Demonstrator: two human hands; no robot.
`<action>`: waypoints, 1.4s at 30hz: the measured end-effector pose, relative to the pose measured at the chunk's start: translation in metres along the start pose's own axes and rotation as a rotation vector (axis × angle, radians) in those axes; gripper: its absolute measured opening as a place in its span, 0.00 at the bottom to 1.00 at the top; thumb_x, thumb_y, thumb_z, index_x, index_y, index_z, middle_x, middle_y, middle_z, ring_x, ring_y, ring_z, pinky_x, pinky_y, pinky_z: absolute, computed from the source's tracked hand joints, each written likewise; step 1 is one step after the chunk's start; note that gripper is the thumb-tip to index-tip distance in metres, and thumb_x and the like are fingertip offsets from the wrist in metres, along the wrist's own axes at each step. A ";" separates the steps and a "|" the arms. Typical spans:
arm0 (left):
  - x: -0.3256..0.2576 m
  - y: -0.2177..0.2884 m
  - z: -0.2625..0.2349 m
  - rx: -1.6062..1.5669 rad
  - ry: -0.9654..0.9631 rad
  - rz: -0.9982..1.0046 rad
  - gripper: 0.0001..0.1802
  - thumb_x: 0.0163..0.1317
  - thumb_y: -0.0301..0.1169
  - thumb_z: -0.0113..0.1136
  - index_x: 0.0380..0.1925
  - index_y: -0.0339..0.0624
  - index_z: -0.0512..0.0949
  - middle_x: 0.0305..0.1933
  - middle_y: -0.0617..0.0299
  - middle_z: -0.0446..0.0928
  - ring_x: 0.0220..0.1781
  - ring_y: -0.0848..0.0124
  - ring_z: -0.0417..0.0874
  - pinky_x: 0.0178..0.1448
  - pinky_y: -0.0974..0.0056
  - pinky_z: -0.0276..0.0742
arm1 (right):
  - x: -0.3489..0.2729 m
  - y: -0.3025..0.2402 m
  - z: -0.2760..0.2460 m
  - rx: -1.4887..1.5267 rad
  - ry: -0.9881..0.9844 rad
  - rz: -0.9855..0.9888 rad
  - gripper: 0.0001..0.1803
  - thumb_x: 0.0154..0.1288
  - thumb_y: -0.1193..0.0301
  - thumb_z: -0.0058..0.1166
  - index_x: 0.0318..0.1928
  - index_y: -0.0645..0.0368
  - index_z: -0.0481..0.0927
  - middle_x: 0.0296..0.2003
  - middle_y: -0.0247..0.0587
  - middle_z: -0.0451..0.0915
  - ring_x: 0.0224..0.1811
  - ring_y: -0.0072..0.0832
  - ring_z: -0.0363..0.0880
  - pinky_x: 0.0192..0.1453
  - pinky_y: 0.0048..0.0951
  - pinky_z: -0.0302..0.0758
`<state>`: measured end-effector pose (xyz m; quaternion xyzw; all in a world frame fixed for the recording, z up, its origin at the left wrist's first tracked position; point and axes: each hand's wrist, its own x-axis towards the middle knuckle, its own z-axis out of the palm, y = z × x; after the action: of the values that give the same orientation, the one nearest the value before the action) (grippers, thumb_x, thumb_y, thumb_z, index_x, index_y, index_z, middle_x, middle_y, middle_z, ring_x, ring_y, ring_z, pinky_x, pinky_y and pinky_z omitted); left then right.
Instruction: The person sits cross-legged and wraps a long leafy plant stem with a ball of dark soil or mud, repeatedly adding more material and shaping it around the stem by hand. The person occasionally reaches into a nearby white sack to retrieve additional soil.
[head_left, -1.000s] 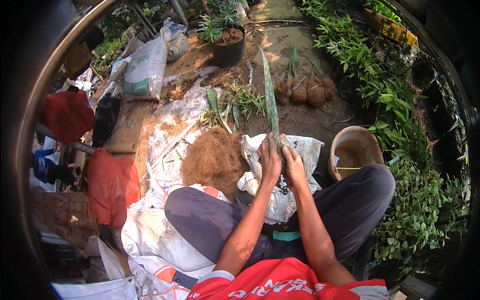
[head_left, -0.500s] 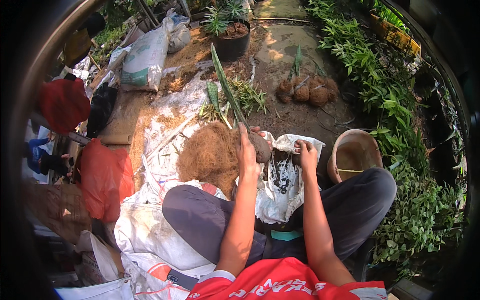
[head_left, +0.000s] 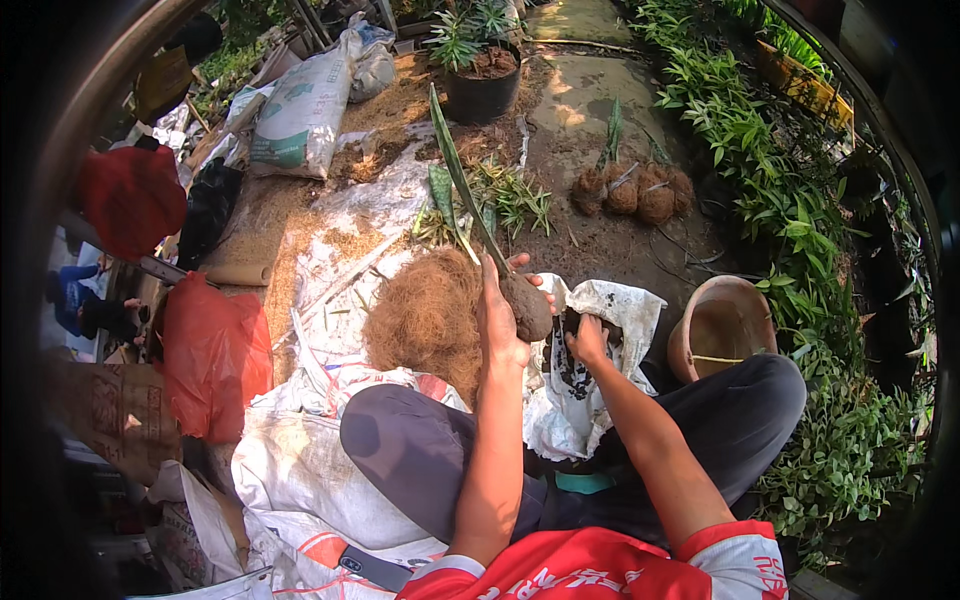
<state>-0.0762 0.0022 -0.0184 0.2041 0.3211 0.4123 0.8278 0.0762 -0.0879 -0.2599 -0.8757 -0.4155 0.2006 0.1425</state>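
My left hand [head_left: 503, 330] is closed round a snake plant [head_left: 462, 178], its long leaf pointing up and away and its base packed in a rounded ball of dark soil [head_left: 530, 308]. To the right of it, my right hand [head_left: 588, 342] dips into the mouth of a white plastic sack [head_left: 560, 430] between my knees; its fingertips are hidden there. Dark crumbly soil [head_left: 570, 382] clings to the sack's inner face. Left of my left hand rests a heap of brown coconut fibre [head_left: 422, 318].
Several fibre-wrapped root balls [head_left: 637, 193] stand on the ground ahead. A clay-coloured pot [head_left: 722, 325] is by my right knee. Cut leaves [head_left: 510, 200] and a black potted plant [head_left: 483, 85] lie beyond. Left are a red bag [head_left: 215, 355] and a filled sack [head_left: 305, 115]; green plants [head_left: 740, 150] border the right.
My right hand has moved from the sack's right edge down and left into its opening. The soil ball has turned a little in my left hand and shows more fully.
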 end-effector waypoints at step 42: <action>0.008 -0.019 -0.015 0.077 0.037 -0.007 0.30 0.67 0.60 0.47 0.46 0.45 0.76 0.30 0.61 0.76 0.25 0.62 0.82 0.31 0.58 0.80 | -0.039 0.058 0.049 1.251 -0.024 0.462 0.28 0.63 0.72 0.63 0.58 0.77 0.70 0.36 0.48 0.82 0.29 0.30 0.84 0.27 0.27 0.79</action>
<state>-0.0727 -0.0015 -0.0432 0.2268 0.3526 0.4008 0.8146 0.0698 -0.1497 -0.3182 -0.6922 -0.0243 0.4391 0.5722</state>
